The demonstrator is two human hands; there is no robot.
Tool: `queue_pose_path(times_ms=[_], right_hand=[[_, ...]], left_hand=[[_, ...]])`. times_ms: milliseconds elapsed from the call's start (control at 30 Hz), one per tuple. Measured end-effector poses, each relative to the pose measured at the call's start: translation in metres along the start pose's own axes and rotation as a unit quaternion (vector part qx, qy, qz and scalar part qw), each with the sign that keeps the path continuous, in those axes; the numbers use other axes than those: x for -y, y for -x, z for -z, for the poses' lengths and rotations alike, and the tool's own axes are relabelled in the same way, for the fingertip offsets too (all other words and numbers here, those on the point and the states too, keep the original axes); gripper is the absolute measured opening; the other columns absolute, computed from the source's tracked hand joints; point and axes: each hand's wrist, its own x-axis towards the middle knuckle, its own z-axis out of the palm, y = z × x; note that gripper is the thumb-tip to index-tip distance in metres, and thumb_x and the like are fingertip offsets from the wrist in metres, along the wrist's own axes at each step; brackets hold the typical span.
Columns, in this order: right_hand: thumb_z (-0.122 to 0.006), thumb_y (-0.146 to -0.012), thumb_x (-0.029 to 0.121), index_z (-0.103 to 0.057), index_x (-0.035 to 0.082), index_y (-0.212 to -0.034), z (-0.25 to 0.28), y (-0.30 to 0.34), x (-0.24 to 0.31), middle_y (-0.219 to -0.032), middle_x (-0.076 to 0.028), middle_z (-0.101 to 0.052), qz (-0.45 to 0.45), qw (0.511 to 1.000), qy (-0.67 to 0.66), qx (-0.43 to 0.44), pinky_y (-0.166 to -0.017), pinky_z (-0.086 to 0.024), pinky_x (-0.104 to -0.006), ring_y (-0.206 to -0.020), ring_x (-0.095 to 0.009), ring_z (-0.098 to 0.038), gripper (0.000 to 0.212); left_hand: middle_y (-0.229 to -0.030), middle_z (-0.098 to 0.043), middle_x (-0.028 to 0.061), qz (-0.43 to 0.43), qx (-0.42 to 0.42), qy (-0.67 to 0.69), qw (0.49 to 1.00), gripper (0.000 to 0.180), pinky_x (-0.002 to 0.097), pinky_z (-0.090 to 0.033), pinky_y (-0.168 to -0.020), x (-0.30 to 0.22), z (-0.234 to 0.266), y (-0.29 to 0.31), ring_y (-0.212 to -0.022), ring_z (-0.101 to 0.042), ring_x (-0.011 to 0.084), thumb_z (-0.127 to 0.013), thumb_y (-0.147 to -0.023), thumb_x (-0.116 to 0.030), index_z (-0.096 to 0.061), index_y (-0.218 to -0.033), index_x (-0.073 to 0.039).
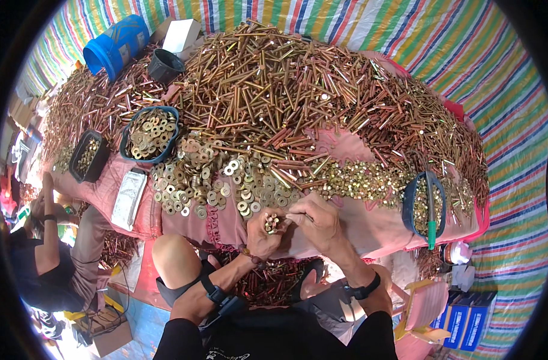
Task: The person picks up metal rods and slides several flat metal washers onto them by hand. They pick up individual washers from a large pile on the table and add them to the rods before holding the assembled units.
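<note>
My left hand (260, 241) is closed around a small bundle of brassy metal bolts (272, 224), their ends facing up out of the fist. Right beside it, my right hand (319, 223) has its thumb and fingers pinched together at the edge of the bundle. What those fingertips hold is too small to tell. Just beyond the left hand lies a spread of flat round washers (250, 183). Small gold-coloured nuts (361, 185) are heaped past the right hand. A large mound of long bolts (256, 84) rises behind both.
A blue basket of washers (125, 135) and a dark tub of small parts (76, 162) stand left. At right, a blue basket (409, 210) holds nuts and a green-handled tool (431, 231). A blue bucket (115, 48) lies tipped at the back. Another person (46, 252) sits at left.
</note>
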Motion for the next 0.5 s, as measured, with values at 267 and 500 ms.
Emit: queue_pose_path(times_ms=[267, 500], right_hand=[[-0.082, -0.081, 0.01, -0.069, 0.001, -0.105, -0.002, 0.001, 0.0, -0.089, -0.009, -0.066, -0.115, 0.992, -0.054, 0.007, -0.065, -0.051, -0.0305, -0.077, -0.016, -0.064, 0.029], [-0.083, -0.083, 0.016, -0.07, 0.0, -0.099, 0.001, -0.002, 0.011, -0.088, -0.008, -0.065, -0.271, 0.956, -0.103, 0.044, -0.064, -0.052, -0.0299, -0.073, -0.015, -0.064, 0.026]], left_hand=[[-0.088, -0.072, 0.0086, -0.018, 0.015, 0.025, 0.999, 0.018, 0.0293, -0.054, -0.071, 0.002, 0.002, -0.001, -0.077, -0.066, 0.0141, -0.07, -0.083, 0.001, -0.064, -0.099, -0.002], [-0.092, -0.074, 0.0106, 0.014, 0.01, 0.029, 0.999, 0.016, 0.0311, -0.055, -0.072, 0.004, 0.001, 0.0, -0.08, -0.07, 0.0166, -0.073, -0.084, 0.0, -0.062, -0.094, -0.003]])
